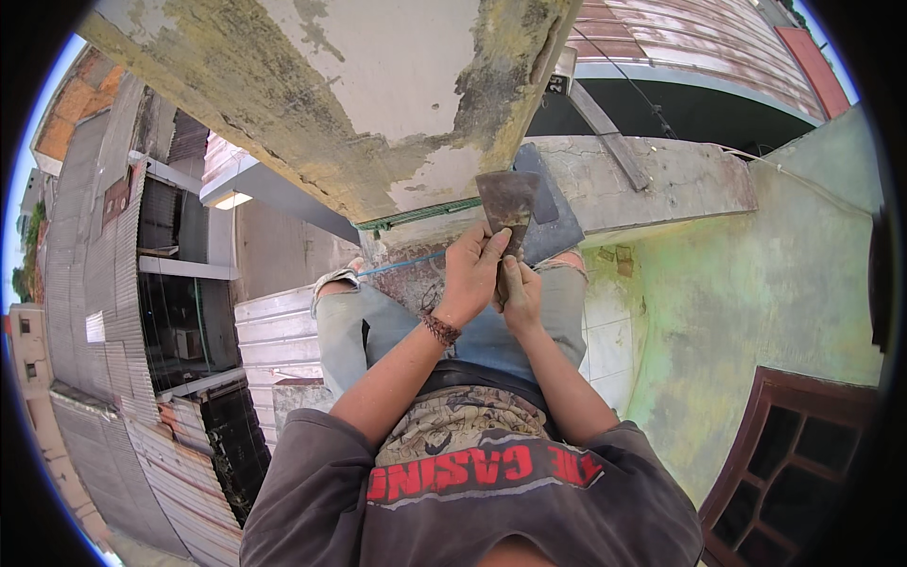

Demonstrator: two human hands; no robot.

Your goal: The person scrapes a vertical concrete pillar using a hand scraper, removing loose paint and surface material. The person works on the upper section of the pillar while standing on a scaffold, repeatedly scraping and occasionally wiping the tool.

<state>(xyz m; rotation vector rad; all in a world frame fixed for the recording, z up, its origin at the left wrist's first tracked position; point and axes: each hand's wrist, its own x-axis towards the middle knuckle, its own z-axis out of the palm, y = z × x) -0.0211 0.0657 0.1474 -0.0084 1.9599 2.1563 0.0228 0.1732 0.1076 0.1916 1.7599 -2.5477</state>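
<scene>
A scraper (508, 200) with a broad, dirty, worn blade points up and away from me in front of my lap. My left hand (472, 269) is closed around the lower blade and neck, its thumb lying on the metal. Just below, my right hand (520, 295) grips the handle, most of which the fingers hide. Beyond the blade rises a wall section (406, 85) with patchy, peeling yellow and grey paint. Green cord (420, 215) runs along its lower edge. A blue cord (406, 263) stretches left of my left hand.
A dark flat board (557, 222) lies beside the scraper. The ledge (680, 180) extends right, with a wooden strip (609, 137) across it. A greenish wall (746, 274) and brown-framed window (794, 463) are at right. Corrugated roofs (94, 246) lie far below left, past a drop.
</scene>
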